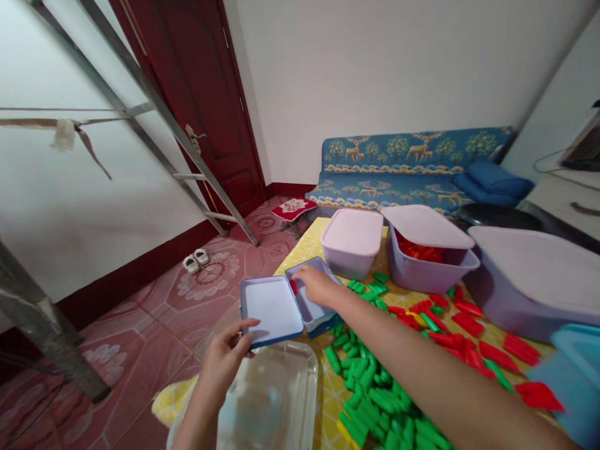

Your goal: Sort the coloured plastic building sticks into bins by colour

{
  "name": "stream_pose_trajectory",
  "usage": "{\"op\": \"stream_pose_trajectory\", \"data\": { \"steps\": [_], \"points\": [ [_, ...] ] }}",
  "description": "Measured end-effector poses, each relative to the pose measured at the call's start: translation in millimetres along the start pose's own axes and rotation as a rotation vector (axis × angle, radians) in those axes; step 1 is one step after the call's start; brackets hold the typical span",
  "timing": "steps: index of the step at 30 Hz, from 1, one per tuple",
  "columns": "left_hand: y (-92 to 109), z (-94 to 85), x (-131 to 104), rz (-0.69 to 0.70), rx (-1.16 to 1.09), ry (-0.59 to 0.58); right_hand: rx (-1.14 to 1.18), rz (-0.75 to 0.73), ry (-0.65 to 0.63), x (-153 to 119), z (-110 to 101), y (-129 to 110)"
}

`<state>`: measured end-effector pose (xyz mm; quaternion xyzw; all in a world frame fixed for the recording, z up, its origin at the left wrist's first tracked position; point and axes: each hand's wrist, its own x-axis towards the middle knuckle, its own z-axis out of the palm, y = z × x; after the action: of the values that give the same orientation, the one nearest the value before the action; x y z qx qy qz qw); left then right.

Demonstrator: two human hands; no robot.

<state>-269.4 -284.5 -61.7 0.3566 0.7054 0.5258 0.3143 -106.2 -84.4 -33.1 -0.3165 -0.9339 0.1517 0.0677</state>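
Note:
A shallow blue hinged box lies opened at the table's left edge, its pale inside facing up. My left hand is at the near left corner of the box lid, fingers bent around its edge. My right hand reaches into the other half of the box, fingers closed together and pointing down. A small red piece shows at its fingertips, partly hidden. Below the lid, a clear plastic lid or tray lies at the near table edge.
Many green pieces and red pieces cover the yellow tablecloth. Behind them stand lidded purple bins, one ajar with red pieces inside. A light-blue container is at right. A metal ladder leans at left.

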Motion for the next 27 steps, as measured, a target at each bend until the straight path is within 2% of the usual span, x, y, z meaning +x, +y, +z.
{"op": "stream_pose_trajectory", "data": {
  "steps": [4,8,12,15,18,21,22,25,27],
  "points": [
    [9,-4.2,-15,0.055,0.042,-0.046,-0.027,0.01,-0.152,25,29,-5],
    [20,-6.5,-28,0.148,0.131,-0.122,-0.014,0.024,-0.165,25,39,-10],
    [18,-4.0,-27,0.251,0.152,-0.222,0.046,0.041,-0.132,15,29,-13],
    [12,-2.5,-23,0.314,0.112,-0.102,0.102,0.049,-0.015,-4,3,-9],
    [9,-5.8,-25,0.385,0.065,0.07,0.145,0.083,0.192,-49,-33,5],
    [13,-10.7,-32,0.453,0.212,0.146,0.284,0.116,0.45,-123,-59,23],
    [16,-11.4,-35,0.482,0.303,0.18,0.305,0.144,0.495,-150,-62,29],
    [27,-9.3,-41,0.573,0.559,0.288,0.28,0.312,0.485,-230,-55,43],
    [38,-4.7,-40,0.636,0.667,0.265,0.292,0.405,0.451,-273,-41,50]
  ]
}}
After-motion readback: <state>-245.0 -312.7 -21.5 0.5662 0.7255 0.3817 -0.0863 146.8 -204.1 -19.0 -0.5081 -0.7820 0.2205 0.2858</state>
